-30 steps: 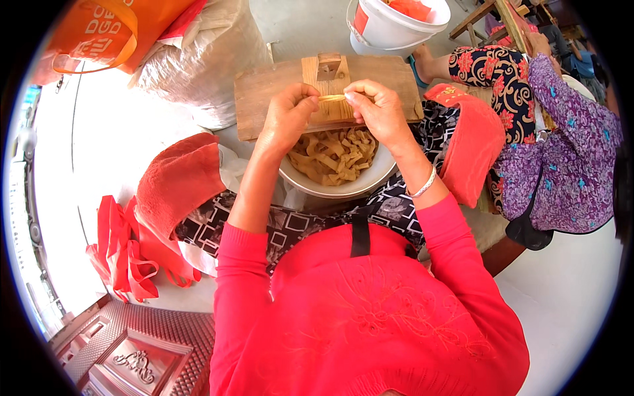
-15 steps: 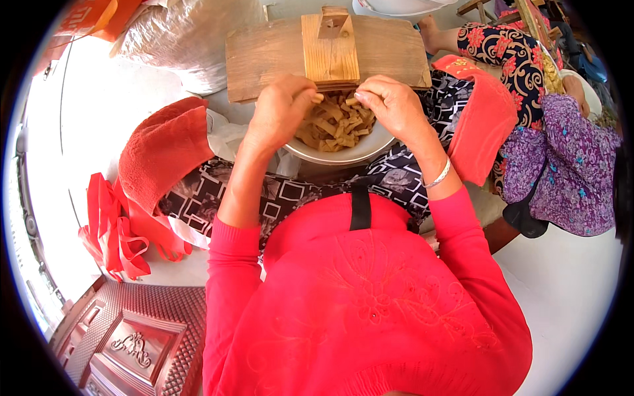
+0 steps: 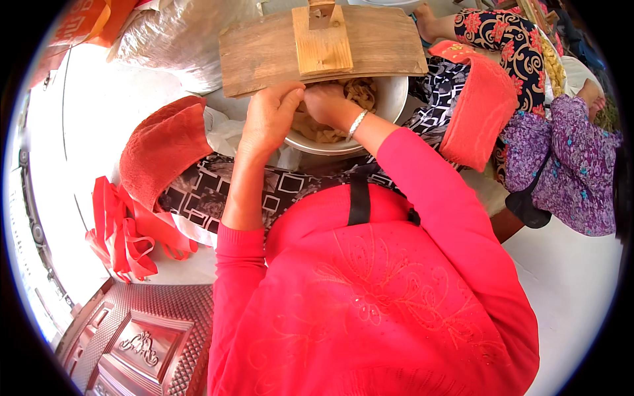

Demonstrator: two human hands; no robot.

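My left hand [image 3: 271,112] is at the left of a white bowl [image 3: 389,112], just under the front edge of a wooden board [image 3: 257,53], its fingers closed on something I cannot make out. Beside it, my right hand [image 3: 325,105] reaches into the bowl, fingertips hidden behind the left hand. Tan, crinkled strips [image 3: 358,92] fill much of the bowl. A lighter wooden block [image 3: 322,46] sits on the board.
Red cloths [image 3: 158,145] lie over my patterned knees. Red straps [image 3: 125,231] lie at left, near a translucent sack [image 3: 165,46] and orange bag [image 3: 86,30]. A co-worker [image 3: 571,171] sits at right. A maroon embossed panel [image 3: 139,343] is at lower left.
A second ago both hands held a short tan strip between them over the board. They lowered to the bowl, and my right hand moved left, down into it. The view shifted too.
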